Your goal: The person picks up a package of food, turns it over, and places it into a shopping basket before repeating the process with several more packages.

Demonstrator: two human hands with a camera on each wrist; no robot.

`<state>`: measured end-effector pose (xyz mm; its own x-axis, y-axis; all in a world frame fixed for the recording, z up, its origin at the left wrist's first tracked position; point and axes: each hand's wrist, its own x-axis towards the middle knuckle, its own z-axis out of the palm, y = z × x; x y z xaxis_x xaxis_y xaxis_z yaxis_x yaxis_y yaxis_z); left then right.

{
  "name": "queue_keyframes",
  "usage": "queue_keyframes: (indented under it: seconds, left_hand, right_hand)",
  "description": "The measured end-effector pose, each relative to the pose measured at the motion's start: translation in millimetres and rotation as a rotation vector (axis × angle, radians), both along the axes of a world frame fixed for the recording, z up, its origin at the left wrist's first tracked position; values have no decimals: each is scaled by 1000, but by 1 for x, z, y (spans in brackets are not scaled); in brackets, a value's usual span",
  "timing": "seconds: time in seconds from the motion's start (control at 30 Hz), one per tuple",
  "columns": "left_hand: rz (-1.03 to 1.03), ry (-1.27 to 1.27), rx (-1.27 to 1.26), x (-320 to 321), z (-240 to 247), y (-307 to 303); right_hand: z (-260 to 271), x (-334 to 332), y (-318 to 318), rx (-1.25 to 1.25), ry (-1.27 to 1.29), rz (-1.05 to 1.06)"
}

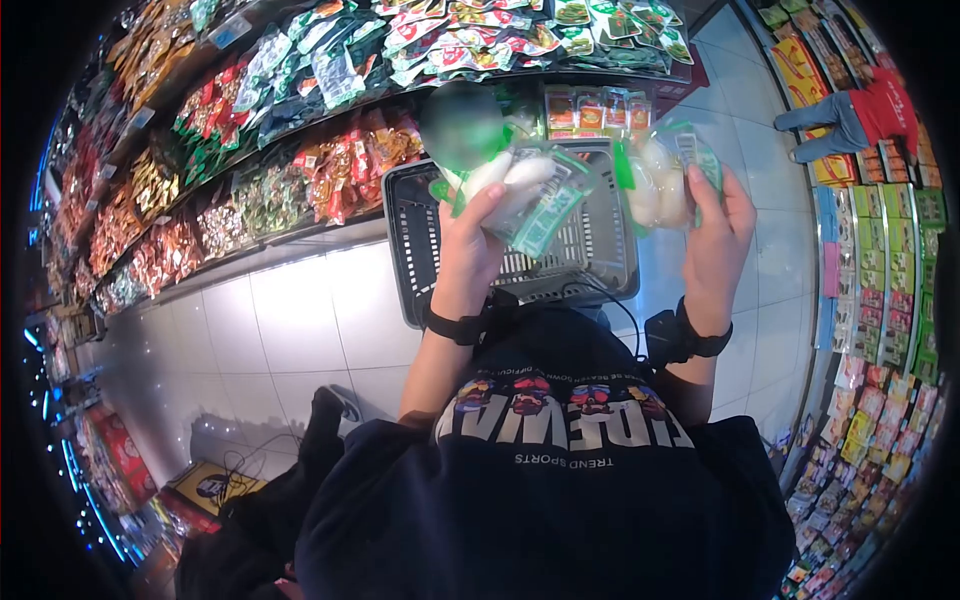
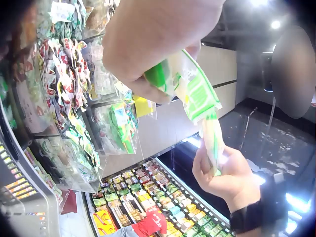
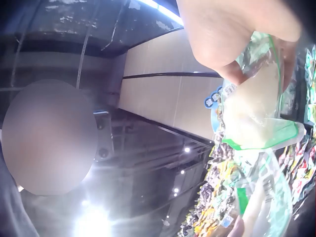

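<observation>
In the head view my left hand holds a clear-and-green plastic packet with smooth white oblong pieces inside, thumb over its near side. My right hand grips a similar packet by its right edge, its white pieces showing through the film. Both packets are held up above a grey shopping basket, side by side. The left wrist view has the left hand pinching its packet from above. In the right wrist view the fingers of the right hand curl round the other packet.
Shelves heaped with bagged snacks run along the front and left. Boxed goods with orange labels stand just behind the basket. To the right, beyond a tiled aisle, a person in a red shirt stands by another shelf.
</observation>
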<state>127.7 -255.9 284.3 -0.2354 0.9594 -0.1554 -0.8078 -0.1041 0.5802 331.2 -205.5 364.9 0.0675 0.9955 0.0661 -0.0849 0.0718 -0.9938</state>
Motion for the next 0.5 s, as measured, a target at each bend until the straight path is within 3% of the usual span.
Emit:
queue_keyframes:
  seconds: [0.17, 0.43, 0.5]
  left_hand:
    - [77, 12, -42, -28, -15, -6]
    - [125, -44, 26, -36, -28, -18]
    - [34, -314, 132, -38, -41, -18]
  right_hand:
    - [-19, 4, -3, -112, -250, 30]
    - [-37, -4, -5, -111, -302, 209]
    - [-29, -4, -8, -259, -162, 278]
